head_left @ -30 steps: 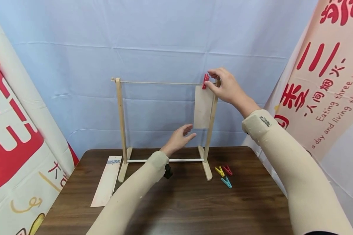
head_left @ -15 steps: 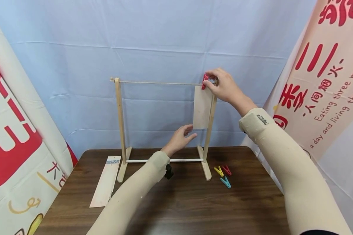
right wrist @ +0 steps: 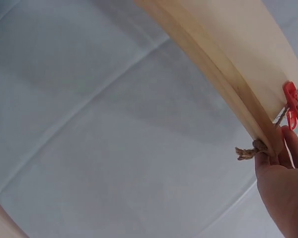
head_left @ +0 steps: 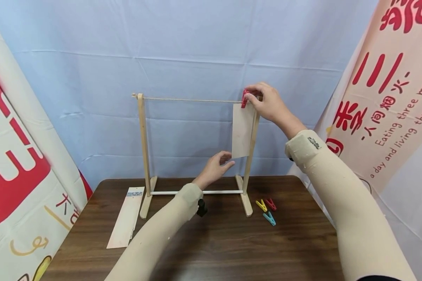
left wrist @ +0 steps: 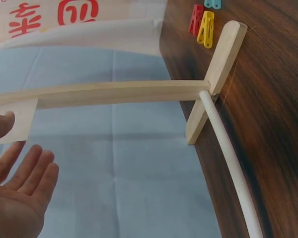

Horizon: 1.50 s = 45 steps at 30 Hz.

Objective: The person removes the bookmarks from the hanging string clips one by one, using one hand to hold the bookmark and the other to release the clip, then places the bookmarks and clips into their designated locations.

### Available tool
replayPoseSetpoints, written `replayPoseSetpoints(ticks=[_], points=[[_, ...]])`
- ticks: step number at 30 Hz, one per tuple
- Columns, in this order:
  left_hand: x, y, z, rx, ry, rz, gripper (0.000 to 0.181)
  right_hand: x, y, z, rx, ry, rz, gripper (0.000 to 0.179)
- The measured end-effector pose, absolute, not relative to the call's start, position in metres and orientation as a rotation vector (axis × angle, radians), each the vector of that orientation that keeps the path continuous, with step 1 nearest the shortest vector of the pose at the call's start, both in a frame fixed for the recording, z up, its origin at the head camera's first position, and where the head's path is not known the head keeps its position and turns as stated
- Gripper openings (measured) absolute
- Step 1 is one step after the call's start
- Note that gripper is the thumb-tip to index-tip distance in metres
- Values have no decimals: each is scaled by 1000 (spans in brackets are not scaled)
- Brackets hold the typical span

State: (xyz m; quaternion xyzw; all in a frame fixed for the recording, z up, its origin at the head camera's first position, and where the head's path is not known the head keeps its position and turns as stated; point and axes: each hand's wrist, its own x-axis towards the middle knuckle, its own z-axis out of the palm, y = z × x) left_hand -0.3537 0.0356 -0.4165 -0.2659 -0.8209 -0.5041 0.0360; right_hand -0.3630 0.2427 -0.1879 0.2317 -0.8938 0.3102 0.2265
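Observation:
My right hand (head_left: 267, 102) pinches a red clothespin (head_left: 244, 99) on the cord (head_left: 193, 100), near the right post of a wooden frame (head_left: 143, 140). Below that clothespin hangs a blank cream paper card (head_left: 242, 130). My left hand (head_left: 212, 169) is at the card's lower left corner, thumb and fingers apart; in the left wrist view its thumb overlaps the card (left wrist: 22, 119), and I cannot tell whether it touches. The right wrist view shows the red clothespin (right wrist: 294, 106) beside my fingertips, with the knotted cord end (right wrist: 246, 152) at the post's top.
On the brown table (head_left: 232, 249), a yellow clothespin (head_left: 261, 205), a dark red clothespin (head_left: 271, 204) and a blue clothespin (head_left: 269, 218) lie right of the frame. Long pale cards (head_left: 126, 218) with a blue patterned band lie at left. A white rod (head_left: 223, 191) joins the frame's feet.
The red clothespin, the card and the cord's right end have dipped slightly. My right fingers have closed further over the clothespin. My left hand has barely moved.

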Motion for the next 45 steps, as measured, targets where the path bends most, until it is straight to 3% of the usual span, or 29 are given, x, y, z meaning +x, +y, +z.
replayPoseSetpoints(ticks=[16, 35, 45], points=[[-352, 46, -414, -798, -2454, -1566, 20, -365, 244, -191, 651, -2396, 914, 36], [-349, 49, -416, -782, -2340, -1732, 12, -367, 243, -198, 658, -2293, 1012, 31], [-344, 47, -415, -763, -2295, -1685, 19, -367, 244, -200, 691, -2225, 1031, 27]])
